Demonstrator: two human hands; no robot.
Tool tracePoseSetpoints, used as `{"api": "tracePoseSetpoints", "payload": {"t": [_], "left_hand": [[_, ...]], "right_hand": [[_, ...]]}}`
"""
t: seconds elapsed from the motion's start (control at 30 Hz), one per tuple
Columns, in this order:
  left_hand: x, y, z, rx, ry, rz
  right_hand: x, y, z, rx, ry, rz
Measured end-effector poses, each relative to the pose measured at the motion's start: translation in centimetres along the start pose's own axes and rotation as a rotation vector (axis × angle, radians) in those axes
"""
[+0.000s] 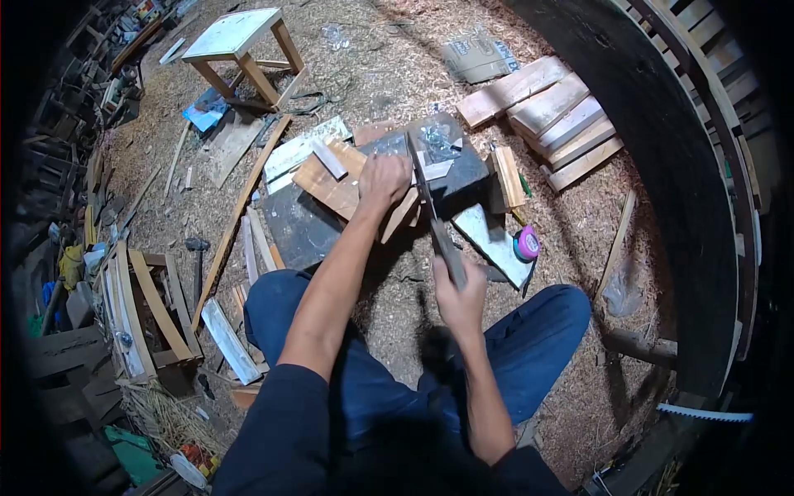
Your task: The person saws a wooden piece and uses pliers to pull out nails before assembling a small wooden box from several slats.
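Note:
My right hand (461, 293) is wrapped round the handle of a hand saw (423, 183), whose narrow blade points away from me. The blade lies across a dark work block (463, 161), just right of my left hand. Closed and pressed down, my left hand (386, 176) grips a brown wooden board (327, 188) that rests on the block; its fingertips are partly hidden. A small light wood strip (329, 159) lies on top of the board. Pale offcuts (437, 169) sit just right of the blade.
Stacked planks (571, 116) lie at the upper right, near a large dark curved beam (653, 165). A pink and teal tape measure (527, 243) sits on a pale board (488, 240). A small stool (236, 37) stands upper left, and a hammer (197, 245) lies left. Wood shavings cover the floor.

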State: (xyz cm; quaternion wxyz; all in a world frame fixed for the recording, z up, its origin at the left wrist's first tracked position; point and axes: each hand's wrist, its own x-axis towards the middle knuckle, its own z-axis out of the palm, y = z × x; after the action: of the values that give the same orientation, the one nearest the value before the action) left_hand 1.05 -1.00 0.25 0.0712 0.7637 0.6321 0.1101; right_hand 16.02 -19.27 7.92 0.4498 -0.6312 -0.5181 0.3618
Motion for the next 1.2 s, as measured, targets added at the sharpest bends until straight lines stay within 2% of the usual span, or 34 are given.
{"api": "tracePoseSetpoints", "payload": {"t": [0.07,0.17,0.27,0.3,0.33,0.4,0.47,0.53,0.57,0.6,0.67,0.77,0.9,0.97,1.1,1.13,1.2], "left_hand": [[-0.4,-0.1,0.2,-0.023,-0.035,0.001],[-0.8,-0.5,0.5,-0.045,-0.045,-0.009],[0.2,-0.3,0.9,-0.033,-0.026,-0.009],[0.1,-0.1,0.6,-0.057,-0.013,-0.025],[-0.1,0.0,0.3,-0.080,-0.004,-0.047],[-0.6,-0.1,0.1,-0.052,-0.035,-0.047],[-0.2,-0.7,0.3,-0.037,-0.029,0.022],[0.1,-1.0,1.0,-0.050,0.046,0.008],[0.4,-1.7,1.9,0.030,0.148,0.078],[1.0,-1.3,1.3,0.024,0.161,0.082],[0.4,-0.8,0.8,0.045,0.021,0.077],[-0.5,-0.2,0.2,0.084,-0.072,0.114],[0.1,-0.1,-0.1,-0.036,-0.054,-0.041],[0.6,-0.2,0.0,0.012,-0.053,-0.008],[0.1,-1.0,0.4,0.059,-0.002,0.034],[0.4,-0.9,0.3,0.089,0.049,0.067],[0.6,-0.4,0.5,0.072,0.011,0.060]], "right_hand": [[0.1,-0.6,0.3,-0.008,0.022,-0.012],[5.7,-2.6,2.7,-0.120,-0.061,0.094],[1.9,-0.4,0.8,-0.113,-0.005,-0.030],[-0.2,1.2,0.2,0.013,0.025,-0.018],[-1.0,0.4,-0.4,0.008,0.020,-0.023],[1.4,-0.8,0.3,-0.034,-0.027,0.080],[4.6,0.0,1.3,-0.143,-0.060,0.077],[2.9,-0.5,0.2,-0.102,-0.089,0.046],[0.7,-0.4,-0.9,-0.047,-0.042,0.023],[-1.3,-0.6,-2.1,0.002,0.005,0.003],[-1.4,-0.2,-2.2,0.013,-0.023,0.075],[4.7,-1.7,1.8,-0.115,-0.048,0.033],[2.5,-0.8,0.8,-0.058,0.013,0.023],[-1.2,-0.8,-0.7,-0.001,0.004,0.072],[2.7,-2.3,-1.7,-0.104,-0.054,0.149],[2.6,-2.1,-2.1,-0.114,-0.046,0.150],[1.7,-1.8,-2.5,-0.079,-0.097,0.156]]}}
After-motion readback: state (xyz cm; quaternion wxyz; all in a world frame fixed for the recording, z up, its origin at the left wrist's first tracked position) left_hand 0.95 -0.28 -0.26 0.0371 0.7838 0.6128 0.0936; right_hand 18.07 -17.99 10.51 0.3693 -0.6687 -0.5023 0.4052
